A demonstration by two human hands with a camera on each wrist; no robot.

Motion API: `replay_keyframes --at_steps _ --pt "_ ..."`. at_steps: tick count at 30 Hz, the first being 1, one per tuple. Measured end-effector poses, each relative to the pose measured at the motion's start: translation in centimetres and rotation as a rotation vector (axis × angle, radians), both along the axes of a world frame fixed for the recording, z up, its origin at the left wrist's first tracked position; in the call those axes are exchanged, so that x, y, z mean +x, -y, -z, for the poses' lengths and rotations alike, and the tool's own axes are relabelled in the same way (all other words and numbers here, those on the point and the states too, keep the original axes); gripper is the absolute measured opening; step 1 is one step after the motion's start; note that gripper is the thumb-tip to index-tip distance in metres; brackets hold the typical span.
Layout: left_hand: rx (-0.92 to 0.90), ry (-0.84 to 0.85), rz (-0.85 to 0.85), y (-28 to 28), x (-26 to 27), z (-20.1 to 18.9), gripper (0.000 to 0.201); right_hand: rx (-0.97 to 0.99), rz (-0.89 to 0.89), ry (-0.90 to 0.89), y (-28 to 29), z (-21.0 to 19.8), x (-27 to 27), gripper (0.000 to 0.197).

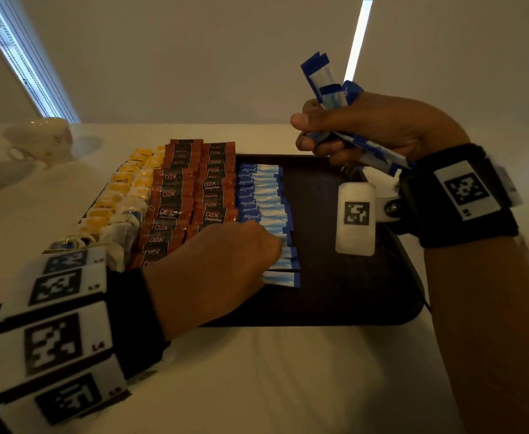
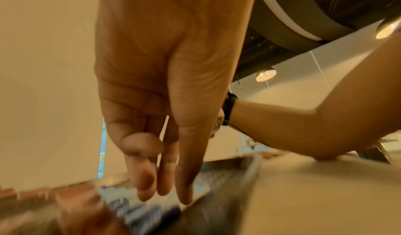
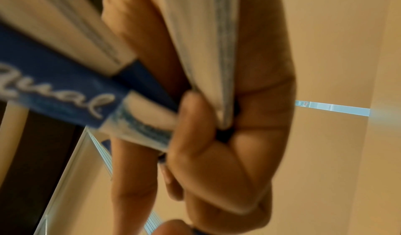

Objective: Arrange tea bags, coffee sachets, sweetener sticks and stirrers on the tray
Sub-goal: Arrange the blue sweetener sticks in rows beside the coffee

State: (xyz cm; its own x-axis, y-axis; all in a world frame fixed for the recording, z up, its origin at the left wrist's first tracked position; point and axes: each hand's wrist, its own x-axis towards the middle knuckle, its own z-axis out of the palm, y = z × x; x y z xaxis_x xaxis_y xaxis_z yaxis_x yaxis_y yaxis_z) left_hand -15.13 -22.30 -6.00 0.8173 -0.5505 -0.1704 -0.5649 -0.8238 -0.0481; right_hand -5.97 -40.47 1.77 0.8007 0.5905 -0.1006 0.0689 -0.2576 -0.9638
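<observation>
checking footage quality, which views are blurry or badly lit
Head view: dim but sharp, D2X coffee sachets readable, window strip blown out. Left wrist view: the tray end smeared with motion blur. Right wrist view: soft focus, sweetener sticks blurred, warm cast.

Café or hospitality room, pendant lamps (image 2: 265,75), teacups (image 1: 42,137), white table (image 1: 257,371)

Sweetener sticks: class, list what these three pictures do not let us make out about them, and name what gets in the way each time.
- Head view: the left hand covers the near sweetener sticks in the row on the tray, so they cannot be counted.
- Head view: the right hand wraps its bundle; the number held is hidden.
- Left wrist view: blur smears the row; whether the fingertips touch it is unclear.
- Right wrist view: the picture's edge cuts off the printed word.
</observation>
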Motion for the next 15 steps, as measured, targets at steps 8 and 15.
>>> replay_keyframes --at_steps 8,15 --pt "-0.673 0.201 -0.260 -1.2 3.0 -7.9 0.028 -0.061 -0.098 0.013 -1.2 0.6 0.2 0.024" --pt "-0.928 0.256 -0.151 0.0 4.5 -7.9 0.029 -0.185 -0.148 -0.011 -2.0 1.0 0.1 0.021"
